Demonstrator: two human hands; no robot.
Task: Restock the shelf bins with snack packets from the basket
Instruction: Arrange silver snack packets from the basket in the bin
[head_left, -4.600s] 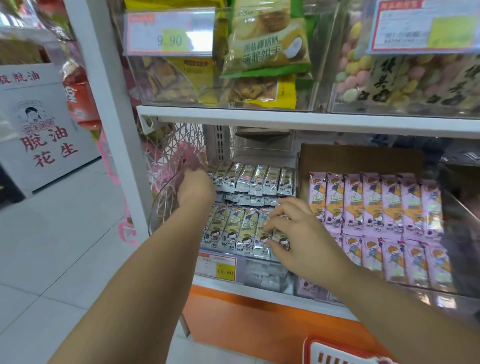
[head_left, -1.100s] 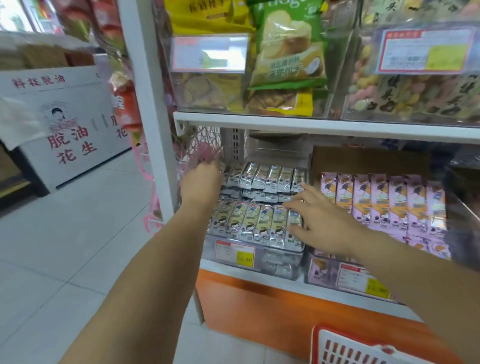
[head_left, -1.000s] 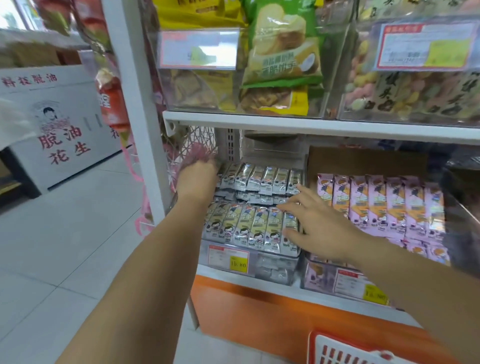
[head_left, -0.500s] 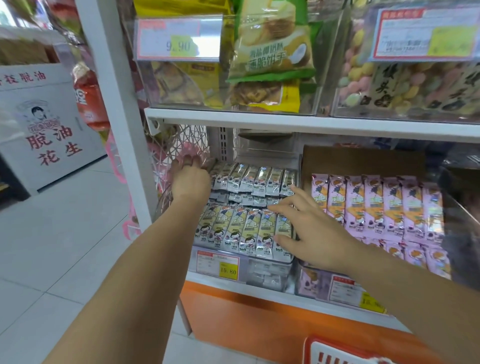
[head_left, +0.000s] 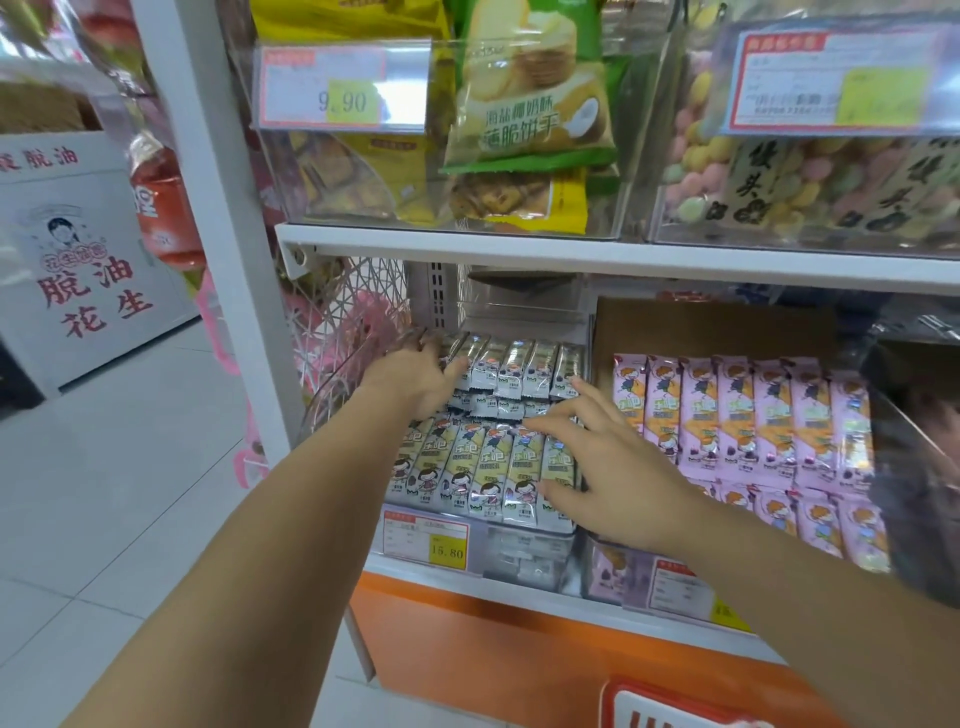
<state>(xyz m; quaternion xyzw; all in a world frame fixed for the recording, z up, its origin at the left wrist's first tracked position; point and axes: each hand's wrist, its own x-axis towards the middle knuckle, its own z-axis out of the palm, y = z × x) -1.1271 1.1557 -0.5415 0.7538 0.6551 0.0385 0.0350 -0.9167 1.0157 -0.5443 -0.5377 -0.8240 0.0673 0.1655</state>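
Two rows of snack packets (head_left: 483, 467) fill the left bin (head_left: 524, 545); right hand (head_left: 613, 467) rests flat on the near row, fingers spread; left hand (head_left: 415, 382) touches the far row, grip unclear. Press evenly, squaring rows.

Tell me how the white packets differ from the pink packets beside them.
The white packets have pale silver-green wrappers; the pink packets have pink-and-orange ones. The left hand and right hand touch the white packets; the pink packets seem untouched. Both lie in neat rows in clear bins on one shelf.
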